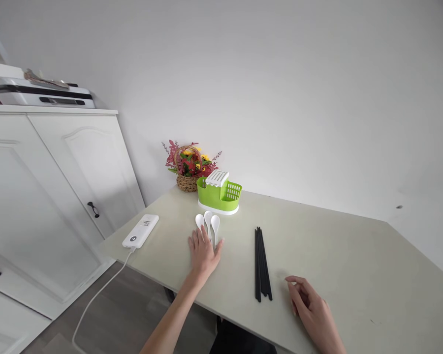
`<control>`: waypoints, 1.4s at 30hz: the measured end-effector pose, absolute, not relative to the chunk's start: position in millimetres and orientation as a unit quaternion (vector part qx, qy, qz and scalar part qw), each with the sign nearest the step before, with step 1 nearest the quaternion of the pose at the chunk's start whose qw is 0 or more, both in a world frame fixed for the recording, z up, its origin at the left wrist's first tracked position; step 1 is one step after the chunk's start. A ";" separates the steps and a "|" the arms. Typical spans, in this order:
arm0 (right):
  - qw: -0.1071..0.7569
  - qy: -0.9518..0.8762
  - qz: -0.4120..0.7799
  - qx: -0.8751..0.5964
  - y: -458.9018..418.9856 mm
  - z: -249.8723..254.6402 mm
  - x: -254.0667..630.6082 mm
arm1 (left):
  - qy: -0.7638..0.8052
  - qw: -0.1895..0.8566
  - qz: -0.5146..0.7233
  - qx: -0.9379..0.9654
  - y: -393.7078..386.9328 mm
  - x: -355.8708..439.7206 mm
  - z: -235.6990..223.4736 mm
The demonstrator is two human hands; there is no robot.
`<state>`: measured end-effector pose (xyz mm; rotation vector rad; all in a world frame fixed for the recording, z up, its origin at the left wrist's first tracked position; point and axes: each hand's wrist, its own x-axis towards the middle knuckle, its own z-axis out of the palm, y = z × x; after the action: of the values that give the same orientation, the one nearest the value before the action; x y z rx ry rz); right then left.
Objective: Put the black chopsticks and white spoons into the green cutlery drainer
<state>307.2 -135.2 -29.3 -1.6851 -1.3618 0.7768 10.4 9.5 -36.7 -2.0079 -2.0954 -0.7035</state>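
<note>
My left hand (pixel 204 251) lies on the table over the handles of three white spoons (pixel 215 224). Its fingers are spread, with the thumb out to the right, and they cover the lower handles. To the right, a bundle of black chopsticks (pixel 261 265) lies lengthwise on the table. My right hand (pixel 310 307) rests beside the chopsticks, apart from them. Its fingers are loosely bent and nothing shows in them. Just beyond the spoon bowls stands a green cutlery holder (pixel 211 196) with a white base and a white slotted top.
A wicker basket of artificial flowers (pixel 187 183) stands behind the holder against the wall. At the left edge of the table (pixel 325 236) lies a white power bank (pixel 142 231), its cable (pixel 99 291) hanging down. White cabinets (pixel 70 196) stand on the left.
</note>
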 end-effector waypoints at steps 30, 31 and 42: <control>0.420 -0.544 0.299 -0.663 -137.6 -23.9 306.5 | -0.676 0.120 -0.131 -0.716 16.4 10.7 8.1; 0.418 -0.544 0.301 -0.663 -137.9 -23.6 306.3 | -0.672 0.116 -0.136 -0.718 15.9 10.5 7.6; 0.398 -0.547 0.311 -0.668 -139.0 -21.5 306.8 | -0.639 0.106 -0.166 -0.744 6.5 0.2 -5.8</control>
<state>306.8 -139.0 -21.5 -1.6901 -1.3843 0.7862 0.2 6.5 -5.8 -2.1920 -1.8820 -0.4890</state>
